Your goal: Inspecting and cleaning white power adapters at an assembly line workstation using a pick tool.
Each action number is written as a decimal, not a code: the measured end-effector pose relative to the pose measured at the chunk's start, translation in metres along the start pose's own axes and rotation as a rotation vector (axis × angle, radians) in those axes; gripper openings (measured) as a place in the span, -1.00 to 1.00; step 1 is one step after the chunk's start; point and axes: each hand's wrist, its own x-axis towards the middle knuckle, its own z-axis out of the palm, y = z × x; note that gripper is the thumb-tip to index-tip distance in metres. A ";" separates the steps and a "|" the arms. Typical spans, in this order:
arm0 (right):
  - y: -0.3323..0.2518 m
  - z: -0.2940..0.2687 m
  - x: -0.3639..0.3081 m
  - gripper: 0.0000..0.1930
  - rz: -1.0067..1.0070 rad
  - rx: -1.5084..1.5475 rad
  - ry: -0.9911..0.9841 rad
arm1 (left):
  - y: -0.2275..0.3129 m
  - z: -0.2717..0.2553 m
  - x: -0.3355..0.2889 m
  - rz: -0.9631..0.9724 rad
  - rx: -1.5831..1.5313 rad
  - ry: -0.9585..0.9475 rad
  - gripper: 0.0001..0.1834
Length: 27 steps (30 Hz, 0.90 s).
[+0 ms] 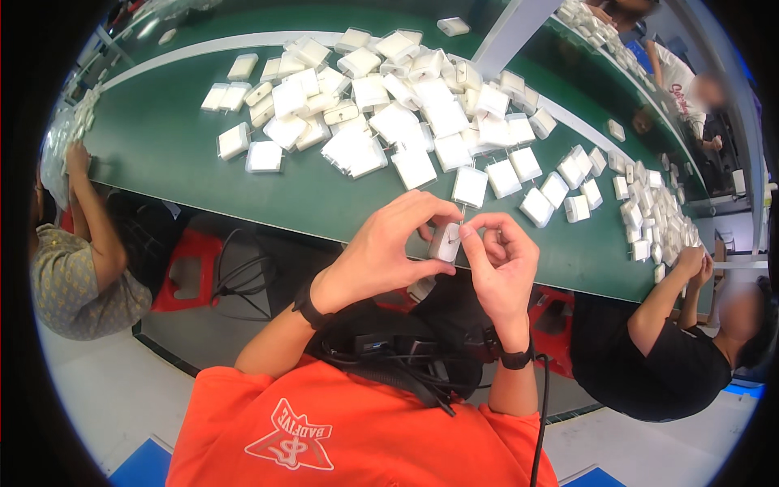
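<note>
Just over the table's near edge, my left hand [389, 243] grips a small white power adapter [444, 243] between thumb and fingers. A thin dark curved line shows on the adapter's upward face. My right hand [501, 264] touches the adapter's right side, its thumb and forefinger pinched together beside a thin metal pin. What that pinch holds, if anything, is hidden by the fingertips. Right beyond my fingers lies another white adapter [470, 187], partly in clear plastic. Farther back spreads a large heap of similar white adapters [398, 126], many with clear covers.
The green table [187, 178] has a pale raised strip along its far side. A metal post [515, 36] rises behind the heap. On the right, a person in black [673, 357] handles a second adapter pile [649, 211]. Another person [81, 276] sits at left, near a red stool [188, 268].
</note>
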 end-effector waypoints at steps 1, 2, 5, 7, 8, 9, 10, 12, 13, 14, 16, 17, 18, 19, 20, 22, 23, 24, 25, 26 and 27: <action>0.000 -0.001 0.000 -0.94 0.004 -0.004 0.005 | -0.001 0.001 0.001 0.031 -0.016 0.020 -0.33; 0.000 -0.001 0.000 -0.94 0.009 -0.008 0.009 | -0.001 0.001 0.000 0.030 -0.017 0.019 -0.33; -0.002 -0.002 -0.005 -0.94 0.022 0.045 -0.012 | 0.000 0.003 -0.001 -0.002 0.003 0.006 -0.36; -0.003 -0.001 -0.007 -0.94 0.076 0.099 -0.019 | 0.001 0.004 -0.001 0.002 0.007 0.028 -0.41; -0.003 -0.001 -0.007 -0.93 0.128 0.153 -0.026 | 0.001 0.004 -0.001 0.001 0.006 0.027 -0.41; -0.002 -0.001 -0.007 -0.93 0.129 0.152 -0.025 | 0.001 0.005 -0.001 0.004 0.013 0.029 -0.40; 0.000 -0.001 -0.006 -0.93 0.149 0.165 -0.021 | 0.000 0.005 -0.002 0.006 0.019 0.032 -0.39; 0.002 -0.002 -0.004 -0.94 0.169 0.178 -0.016 | 0.002 0.005 -0.001 0.030 0.055 0.030 -0.37; 0.004 -0.002 -0.003 -0.94 0.113 0.143 -0.017 | 0.003 0.005 -0.001 0.053 0.093 0.030 -0.35; 0.004 -0.002 -0.003 -0.93 0.056 0.107 -0.019 | 0.003 0.006 -0.002 0.052 0.094 0.030 -0.35; 0.000 -0.003 -0.001 -0.93 0.063 0.098 -0.027 | 0.000 0.006 -0.002 0.107 0.126 0.051 -0.34; -0.001 -0.003 -0.001 -0.92 0.070 0.088 -0.033 | -0.001 0.006 -0.003 0.105 0.126 0.052 -0.34; 0.000 -0.004 -0.001 -0.92 0.071 0.088 -0.035 | -0.001 0.006 -0.003 0.120 0.131 0.056 -0.35; 0.002 -0.007 -0.001 -0.92 0.054 0.126 -0.042 | -0.002 0.006 -0.003 0.136 0.134 0.058 -0.35; 0.003 -0.009 -0.001 -0.92 0.038 0.164 -0.049 | -0.002 0.006 -0.002 0.136 0.132 0.057 -0.35; 0.001 -0.014 -0.003 -0.91 0.078 0.231 -0.049 | -0.001 0.005 -0.002 0.138 0.132 0.036 -0.36; 0.000 -0.016 -0.003 -0.89 0.117 0.299 -0.051 | -0.001 0.005 -0.002 0.136 0.132 0.036 -0.36; 0.002 -0.019 -0.003 -0.89 0.119 0.299 -0.052 | -0.001 0.005 -0.002 0.130 0.140 0.035 -0.36; 0.004 -0.023 -0.003 -0.85 0.091 0.386 -0.088 | -0.001 0.005 -0.002 0.124 0.150 0.034 -0.36; 0.005 -0.024 -0.003 -0.79 0.062 0.473 -0.124 | -0.001 0.005 -0.002 0.121 0.151 0.035 -0.36; 0.004 -0.023 -0.002 -0.74 -0.027 0.393 -0.093 | -0.001 0.005 -0.003 0.113 0.140 0.038 -0.37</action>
